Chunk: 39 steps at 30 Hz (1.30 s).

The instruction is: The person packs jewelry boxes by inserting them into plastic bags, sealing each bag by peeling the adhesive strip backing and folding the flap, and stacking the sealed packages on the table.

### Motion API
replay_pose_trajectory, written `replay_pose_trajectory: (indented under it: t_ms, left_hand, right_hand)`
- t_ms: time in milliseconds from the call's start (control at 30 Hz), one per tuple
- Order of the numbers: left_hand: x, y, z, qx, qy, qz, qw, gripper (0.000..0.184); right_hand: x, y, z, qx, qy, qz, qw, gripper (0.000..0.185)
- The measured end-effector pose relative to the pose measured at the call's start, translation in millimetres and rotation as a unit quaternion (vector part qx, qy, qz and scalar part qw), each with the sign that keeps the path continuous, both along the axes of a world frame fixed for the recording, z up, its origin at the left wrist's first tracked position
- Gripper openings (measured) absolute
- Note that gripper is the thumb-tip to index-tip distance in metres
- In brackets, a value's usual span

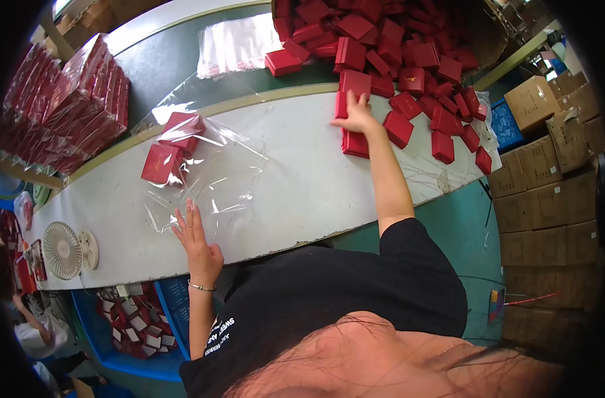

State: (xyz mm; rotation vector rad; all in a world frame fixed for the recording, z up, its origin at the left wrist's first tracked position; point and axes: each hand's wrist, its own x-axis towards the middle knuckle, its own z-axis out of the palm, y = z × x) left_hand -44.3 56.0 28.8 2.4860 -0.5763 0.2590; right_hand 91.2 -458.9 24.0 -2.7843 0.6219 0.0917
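Observation:
My right hand [359, 118] reaches over a short row of red boxes [355, 144] near the big pile, its fingers spread on and beside them. My left hand [199, 249] has its fingers stretched out at the lower edge of a clear plastic bag [229, 179] on the white table. Inside or under that film lie red boxes [163, 164], close together; which of the two cannot be made out.
A heap of red boxes [412, 81] spills from a carton at the back right. Plastic bags [239, 46] lie at the back. Wrapped red stacks [83, 99] stand left, a fan [63, 250] at front left. A blue crate [176, 308] sits below. Another person's arm [33, 315] shows far left.

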Motion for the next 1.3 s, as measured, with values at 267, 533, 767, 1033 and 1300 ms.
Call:
replay_pose_trajectory:
  t_ms: [267,533,767,1033,1300]
  left_hand:
    - [5,-7,2,0.027,-0.002,-0.016,1.000,0.103]
    - [3,3,-4,0.007,0.016,-0.020,1.000,0.103]
    - [3,2,7,0.018,-0.023,-0.033,0.999,0.102]
    - [-7,5,10,0.001,-0.020,-0.016,1.000,0.102]
    - [-3,3,24,-0.037,-0.056,-0.014,0.998,0.101]
  right_hand:
    - [-24,77,31,0.030,-0.193,0.079,0.978,0.096]
    - [-122,65,0,0.055,-0.242,0.056,0.967,0.103]
    - [-109,69,29,0.142,-0.359,0.092,0.918,0.088]
    - [-141,85,13,0.066,-0.227,0.071,0.969,0.101]
    - [-91,179,40,0.707,-0.024,0.459,0.537,0.099]
